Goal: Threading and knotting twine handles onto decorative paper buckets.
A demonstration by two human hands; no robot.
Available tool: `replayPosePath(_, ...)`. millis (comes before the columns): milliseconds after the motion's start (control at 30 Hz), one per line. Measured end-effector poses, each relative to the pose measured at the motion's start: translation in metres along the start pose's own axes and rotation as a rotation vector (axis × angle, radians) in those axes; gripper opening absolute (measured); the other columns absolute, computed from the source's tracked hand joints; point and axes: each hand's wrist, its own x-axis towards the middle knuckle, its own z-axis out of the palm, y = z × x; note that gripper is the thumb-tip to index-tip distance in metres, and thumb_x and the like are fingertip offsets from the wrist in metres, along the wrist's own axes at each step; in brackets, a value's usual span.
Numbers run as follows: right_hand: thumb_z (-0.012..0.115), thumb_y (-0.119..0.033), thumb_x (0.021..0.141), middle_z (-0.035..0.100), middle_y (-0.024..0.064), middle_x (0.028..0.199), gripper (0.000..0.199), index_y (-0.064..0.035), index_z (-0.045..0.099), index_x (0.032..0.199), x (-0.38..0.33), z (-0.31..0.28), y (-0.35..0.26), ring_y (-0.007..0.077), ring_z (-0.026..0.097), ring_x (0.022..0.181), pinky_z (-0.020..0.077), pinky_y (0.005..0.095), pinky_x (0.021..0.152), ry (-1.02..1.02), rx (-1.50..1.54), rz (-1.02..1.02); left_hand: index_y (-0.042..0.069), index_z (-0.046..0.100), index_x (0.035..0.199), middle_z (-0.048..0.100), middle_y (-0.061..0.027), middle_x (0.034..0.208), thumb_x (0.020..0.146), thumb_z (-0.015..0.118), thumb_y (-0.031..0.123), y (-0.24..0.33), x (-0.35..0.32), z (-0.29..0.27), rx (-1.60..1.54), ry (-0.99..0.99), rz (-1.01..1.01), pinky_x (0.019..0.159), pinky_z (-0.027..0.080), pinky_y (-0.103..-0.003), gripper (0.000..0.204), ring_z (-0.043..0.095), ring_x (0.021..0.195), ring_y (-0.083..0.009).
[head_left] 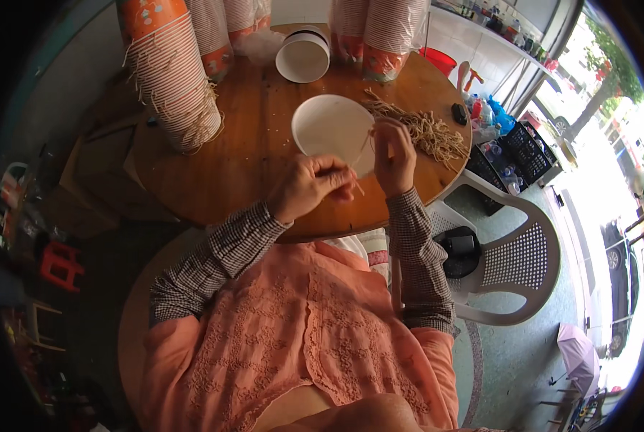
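My left hand (309, 186) is closed in a pinch on a thin pale string, with a short end poking out past the fingertips. Opposite it, my right hand (395, 157) is also closed, its fingers raised and pinching the same string (364, 148), which runs between the two hands. Just behind them a white paper bucket (323, 119) lies with its open mouth toward me. My right hand overlaps the bucket's right edge. A loose bundle of pale strings (434, 137) spreads over the table to the right of my right hand.
A tall stack of orange-and-white paper buckets (171, 79) with strings hanging off stands at the left of the round wooden table (243, 165). More wrapped stacks (387, 43) and another white bucket (302, 59) are at the back. A grey plastic chair (520, 252) is at the right.
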Motion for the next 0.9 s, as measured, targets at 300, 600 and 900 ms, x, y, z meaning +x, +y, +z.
replayPosePath(300,0.066,-0.005,0.085,0.064,0.0080,0.091,0.014,0.0031,0.062,0.096,-0.013,-0.007,-0.073,0.0151,0.061,0.086,0.0469,0.0256,0.079,-0.182,0.329,0.220,-0.005,0.063,0.098,0.068,-0.0083,0.082,0.094,0.059,0.014,0.033,-0.002,-0.024,-0.060,0.161,-0.052,0.064,0.054,-0.023,0.020,0.065,0.069,-0.0126)
replayPosePath(600,0.068,-0.003,0.085,0.067,0.0030,0.088,0.011,0.0024,0.064,0.094,-0.029,0.011,-0.064,0.0089,0.060,0.087,0.0474,0.0236,0.080,-0.047,0.544,0.512,-0.004,0.062,0.104,0.068,-0.0076,0.086,0.094,0.059,0.017,0.026,0.006,-0.026,0.025,0.064,0.012,0.070,0.053,-0.023,0.024,0.064,0.072,-0.0098)
replayPosePath(900,0.065,-0.001,0.087,0.066,0.0028,0.090,0.009,0.0022,0.065,0.096,-0.020,0.009,-0.073,0.0080,0.059,0.086,0.0466,0.0222,0.079,0.075,0.672,0.512,-0.004,0.064,0.100,0.068,-0.0051,0.085,0.094,0.059,0.016,0.022,0.010,-0.019,0.031,0.030,-0.032,0.066,0.051,-0.021,0.021,0.062,0.069,-0.0080)
